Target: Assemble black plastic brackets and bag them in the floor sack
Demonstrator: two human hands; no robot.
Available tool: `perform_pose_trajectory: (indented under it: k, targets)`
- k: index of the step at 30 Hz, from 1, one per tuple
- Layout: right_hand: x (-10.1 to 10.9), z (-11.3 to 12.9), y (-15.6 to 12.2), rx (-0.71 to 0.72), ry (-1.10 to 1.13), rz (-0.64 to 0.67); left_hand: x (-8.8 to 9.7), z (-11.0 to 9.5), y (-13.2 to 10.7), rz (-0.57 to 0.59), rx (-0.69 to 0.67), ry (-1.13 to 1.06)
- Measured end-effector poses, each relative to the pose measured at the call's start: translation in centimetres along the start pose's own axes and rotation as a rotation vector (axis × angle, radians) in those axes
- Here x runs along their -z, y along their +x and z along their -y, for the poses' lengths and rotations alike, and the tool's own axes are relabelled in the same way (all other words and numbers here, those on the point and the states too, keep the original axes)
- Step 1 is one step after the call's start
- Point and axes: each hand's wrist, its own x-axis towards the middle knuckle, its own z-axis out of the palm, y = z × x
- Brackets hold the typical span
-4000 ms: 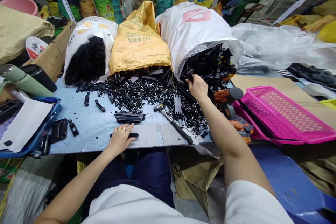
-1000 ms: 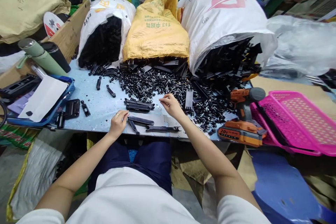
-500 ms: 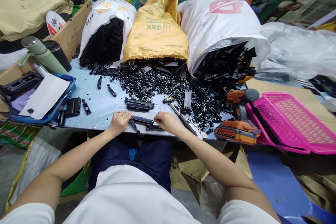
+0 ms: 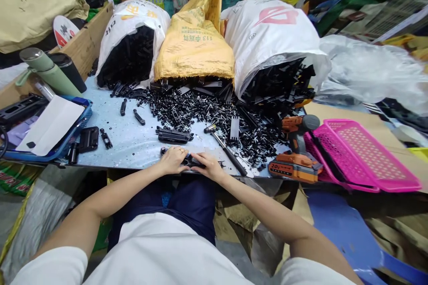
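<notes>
My left hand [image 4: 175,160] and my right hand [image 4: 209,167] are close together at the table's front edge. The fingers of both are closed on a dark, elongated black plastic part [image 4: 194,163], mostly hidden under them. Its ends show to the left of my left hand and to the right of my right hand. Just beyond my hands lies a small stack of long black plastic parts [image 4: 174,135]. A hammer [image 4: 230,151] with a black handle rests to the right of my right hand.
Black pieces and metal pins form a pile [image 4: 187,104] before a yellow sack [image 4: 195,49] and two white sacks. An orange cordless drill [image 4: 294,167] and a pink basket [image 4: 374,160] stand right. A blue tray [image 4: 87,113] and a green bottle [image 4: 55,71] are left.
My left hand has moved right, towards my right hand. The long part that lay visible between them is now mostly covered by my fingers. The view has shifted slightly.
</notes>
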Motion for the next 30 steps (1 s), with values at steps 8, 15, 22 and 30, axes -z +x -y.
perform_pose_trajectory:
  k: [8, 15, 22, 30]
  targets:
    - [1.4, -1.9, 1.6, 0.178, 0.027, 0.172, -0.4, -0.8, 0.1, -0.021, 0.095, -0.038]
    - [2.7, -2.2, 2.0, 0.04, -0.327, 0.236, -0.1, -1.0, -1.0, -0.081, 0.083, 0.07]
    - [7.4, 4.9, 1.8, 0.091, -0.135, 0.106, 4.7, -1.2, -3.3, -0.293, -0.018, -0.115]
    - [3.6, 14.5, 1.4, 0.326, 0.86, -0.261, 8.5, -9.8, -6.3, -0.575, -0.177, -0.848]
